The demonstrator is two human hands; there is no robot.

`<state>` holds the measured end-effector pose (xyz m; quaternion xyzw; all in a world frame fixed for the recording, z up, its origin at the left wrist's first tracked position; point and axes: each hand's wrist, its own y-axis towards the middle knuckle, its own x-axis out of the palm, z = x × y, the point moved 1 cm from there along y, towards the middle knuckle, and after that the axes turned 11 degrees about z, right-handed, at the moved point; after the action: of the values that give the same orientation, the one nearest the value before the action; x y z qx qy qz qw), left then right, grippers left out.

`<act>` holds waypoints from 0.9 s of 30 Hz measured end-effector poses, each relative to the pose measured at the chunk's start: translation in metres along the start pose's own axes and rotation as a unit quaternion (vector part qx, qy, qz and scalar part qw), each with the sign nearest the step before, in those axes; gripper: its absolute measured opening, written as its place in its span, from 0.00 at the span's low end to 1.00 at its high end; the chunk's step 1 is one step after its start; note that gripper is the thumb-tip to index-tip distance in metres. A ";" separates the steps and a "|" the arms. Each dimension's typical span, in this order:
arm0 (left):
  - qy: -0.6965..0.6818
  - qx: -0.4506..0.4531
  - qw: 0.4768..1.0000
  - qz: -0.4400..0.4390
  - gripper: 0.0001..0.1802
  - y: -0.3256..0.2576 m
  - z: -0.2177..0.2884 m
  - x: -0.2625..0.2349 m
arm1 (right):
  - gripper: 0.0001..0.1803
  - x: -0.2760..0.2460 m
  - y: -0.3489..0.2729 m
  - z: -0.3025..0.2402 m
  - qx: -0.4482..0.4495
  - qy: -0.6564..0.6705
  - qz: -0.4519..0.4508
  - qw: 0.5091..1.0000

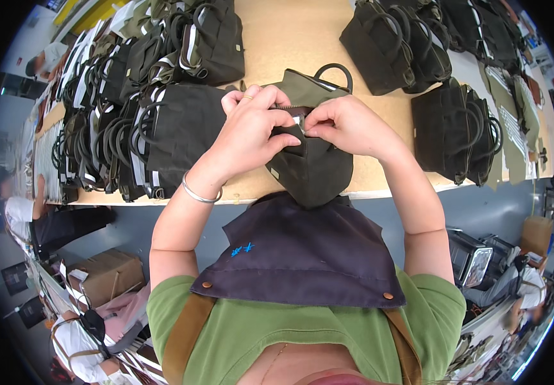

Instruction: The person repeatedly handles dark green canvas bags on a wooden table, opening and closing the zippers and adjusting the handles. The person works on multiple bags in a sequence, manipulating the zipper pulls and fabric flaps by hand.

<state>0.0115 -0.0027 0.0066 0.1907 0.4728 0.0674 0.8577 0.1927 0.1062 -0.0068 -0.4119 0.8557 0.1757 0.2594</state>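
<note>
A dark olive handbag [318,172] lies on the table's near edge in front of me, its opening turned up between my hands. Its black loop handle [336,68] stands out on the far side. My left hand [256,125] is closed on the left side of the opening, thumb and forefinger bent round the fabric, by a zipper [286,106]. With thumb and forefinger pinched together, my right hand [349,125] works at the right side of the opening. A small pale piece [299,120] shows between the hands. What the right fingertips hold is too small to make out.
Rows of dark handbags with loop handles [184,128] crowd the left side of the wooden table [283,38]. More handbags [379,48] stand at the far right, and others [450,128] nearer on the right. People sit or stand at surrounding work areas. A cardboard box [107,276] is behind at left.
</note>
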 end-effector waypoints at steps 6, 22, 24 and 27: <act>0.032 0.047 0.998 0.027 0.13 0.004 0.000 0.008 | 0.07 -0.010 0.000 -0.005 0.005 -0.028 -0.036 0.999; 0.045 0.031 0.998 -0.004 0.12 0.006 0.003 0.010 | 0.07 -0.012 -0.005 0.005 0.013 0.028 -0.056 0.998; 0.045 0.027 0.999 -0.006 0.10 0.007 0.003 0.010 | 0.07 -0.012 -0.005 0.005 0.020 0.039 -0.056 0.997; 0.048 0.028 0.998 -0.004 0.10 0.006 0.004 0.010 | 0.07 -0.012 -0.005 0.004 0.032 0.052 -0.060 0.996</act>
<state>0.0206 0.0052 0.0029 0.2092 0.5159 0.0602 0.8285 0.2042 0.1125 -0.0031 -0.4621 0.8473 0.1103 0.2374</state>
